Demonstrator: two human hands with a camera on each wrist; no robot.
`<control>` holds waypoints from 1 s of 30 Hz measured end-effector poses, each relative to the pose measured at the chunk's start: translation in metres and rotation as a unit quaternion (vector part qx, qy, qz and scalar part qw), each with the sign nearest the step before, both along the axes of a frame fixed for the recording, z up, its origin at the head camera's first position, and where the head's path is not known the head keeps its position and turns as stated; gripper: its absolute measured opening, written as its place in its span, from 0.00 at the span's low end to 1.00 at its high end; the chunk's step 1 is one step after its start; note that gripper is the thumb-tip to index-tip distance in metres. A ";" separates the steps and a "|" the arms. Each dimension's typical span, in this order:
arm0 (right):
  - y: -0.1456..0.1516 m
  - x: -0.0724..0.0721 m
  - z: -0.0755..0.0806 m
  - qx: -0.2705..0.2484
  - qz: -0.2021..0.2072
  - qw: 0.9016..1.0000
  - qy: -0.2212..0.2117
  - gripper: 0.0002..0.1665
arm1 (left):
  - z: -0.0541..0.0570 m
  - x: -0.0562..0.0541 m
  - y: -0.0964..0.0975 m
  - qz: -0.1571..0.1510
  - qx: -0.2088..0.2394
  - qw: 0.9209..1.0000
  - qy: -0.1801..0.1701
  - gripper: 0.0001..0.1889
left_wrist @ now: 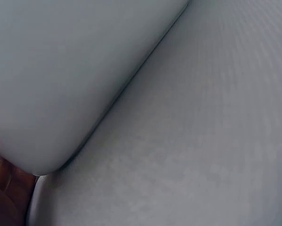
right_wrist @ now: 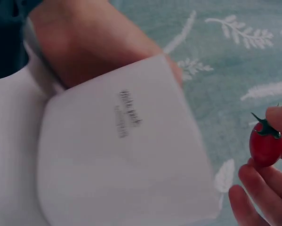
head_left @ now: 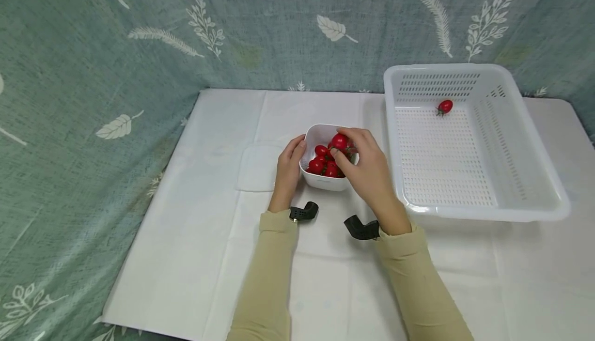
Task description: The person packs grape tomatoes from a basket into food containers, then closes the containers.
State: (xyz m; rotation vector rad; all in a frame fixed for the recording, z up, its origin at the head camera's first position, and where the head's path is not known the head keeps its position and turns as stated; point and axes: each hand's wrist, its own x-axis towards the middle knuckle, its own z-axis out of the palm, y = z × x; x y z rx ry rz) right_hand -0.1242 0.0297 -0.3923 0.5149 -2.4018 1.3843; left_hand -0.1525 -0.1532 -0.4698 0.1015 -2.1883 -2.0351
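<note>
My right hand (head_left: 372, 173) pinches a cherry tomato (right_wrist: 267, 147) by thumb and fingers, its green stem uppermost in the right wrist view. From the head view, that tomato is over a small white square container (head_left: 325, 182), which has several more red cherry tomatoes (head_left: 317, 165) in it. At the container's left side, my left hand (head_left: 287, 173) holds the wall, the thumb near the rim. Close up in the left wrist view are the container's smooth side (left_wrist: 75, 84) and a little of that hand.
A large white perforated basket (head_left: 534, 175) stands to the right, with one cherry tomato (head_left: 444, 107) near its back wall. Left of the container, a translucent square lid (head_left: 257, 169) lies flat on the white-covered table (head_left: 195, 258). A green leaf-patterned cloth (head_left: 279, 36) hangs behind.
</note>
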 end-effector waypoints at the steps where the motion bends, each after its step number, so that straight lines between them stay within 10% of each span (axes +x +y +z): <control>1: -0.001 0.000 -0.002 0.003 -0.004 1.000 0.000 0.23 | -0.002 -0.001 0.000 0.001 -0.003 1.000 0.003 0.22; 30: -0.022 -0.008 -0.039 0.116 -0.043 0.986 0.110 0.24 | -0.007 -0.002 -0.001 -0.001 -0.013 1.000 0.026 0.22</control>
